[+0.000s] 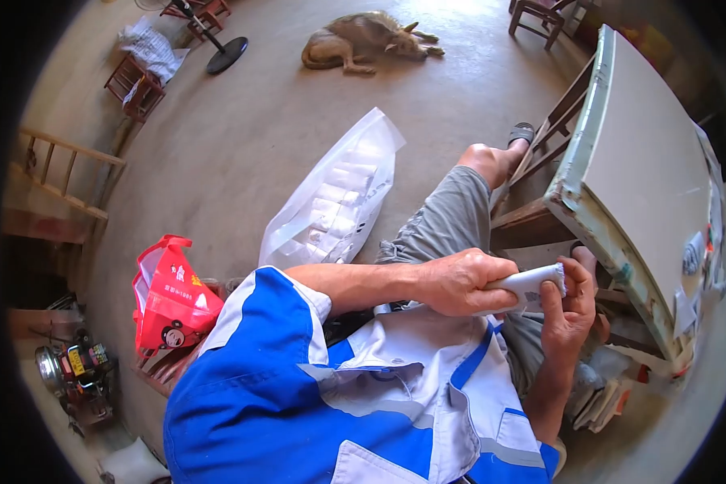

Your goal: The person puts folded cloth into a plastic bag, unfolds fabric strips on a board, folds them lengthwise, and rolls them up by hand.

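Observation:
My left hand [469, 282] is wrapped round a white roll [526, 282], a smooth tube with a ragged right end. The thumb and fingers of my right hand [569, 310] pinch that ragged end. The roll is held level above my lap, and its left part is hidden in my left palm. On the floor in front of me, a clear plastic bag [379, 137] lies with several similar white rolls [331, 202] inside.
To the right stands a table [649, 153] with a worn edge. A red bag [173, 298] sits at my left. Ahead, a dog [363, 42] lies on the floor. A fan base [227, 55] and a wooden chair [135, 87] stand at the back left.

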The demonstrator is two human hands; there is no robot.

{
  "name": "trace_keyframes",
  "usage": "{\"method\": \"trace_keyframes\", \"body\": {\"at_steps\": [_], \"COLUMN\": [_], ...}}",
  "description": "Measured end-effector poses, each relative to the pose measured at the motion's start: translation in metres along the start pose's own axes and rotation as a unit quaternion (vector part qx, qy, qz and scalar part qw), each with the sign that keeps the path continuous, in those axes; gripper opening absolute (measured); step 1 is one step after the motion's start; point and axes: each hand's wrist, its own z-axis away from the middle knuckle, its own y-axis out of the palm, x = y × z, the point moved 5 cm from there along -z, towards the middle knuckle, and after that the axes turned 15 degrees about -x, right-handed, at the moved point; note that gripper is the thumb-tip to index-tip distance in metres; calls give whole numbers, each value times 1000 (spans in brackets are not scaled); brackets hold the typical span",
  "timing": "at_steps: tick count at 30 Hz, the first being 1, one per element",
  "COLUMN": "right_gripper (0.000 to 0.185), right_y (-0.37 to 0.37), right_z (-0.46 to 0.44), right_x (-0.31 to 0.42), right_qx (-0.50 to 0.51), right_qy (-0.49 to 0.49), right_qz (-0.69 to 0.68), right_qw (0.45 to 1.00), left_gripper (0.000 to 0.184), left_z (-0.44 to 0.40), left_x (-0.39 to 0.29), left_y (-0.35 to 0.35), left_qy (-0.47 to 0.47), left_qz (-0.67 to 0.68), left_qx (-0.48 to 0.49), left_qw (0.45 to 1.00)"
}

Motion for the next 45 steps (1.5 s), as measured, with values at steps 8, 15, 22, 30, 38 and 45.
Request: {"method": "trace_keyframes", "body": {"at_steps": [8,15,22,30,38,45], "right_gripper": [27,18,20,21,23,24], "right_y": [89,128,133,136,130,130], "right_z": [-7,-15,-8,-3,-4,-7], "right_x": [5,-6,-14,-17,-22,-15], "right_qx": [150,173,196,207,191,184], "right_qy": [78,-27,-82,-109,-126,-145], "right_qz": [-44,-1,50,74,90,87], "right_qw": [985,985,976,970,969,968], "left_gripper": [26,26,34,70,83,49], "left_z": [48,100,166,152,96,98], "left_x": [9,34,72,97,103,48], "left_y": [-45,-128,-193,-186,-155,-114], "left_qy": [-35,-116,-342,-372,-324,-116], "left_qz": [24,-77,-489,-345,31,-178], "left_qx": [-111,-251,-149,-186,-275,-163], "left_qw": [993,958,789,841,905,963]}}
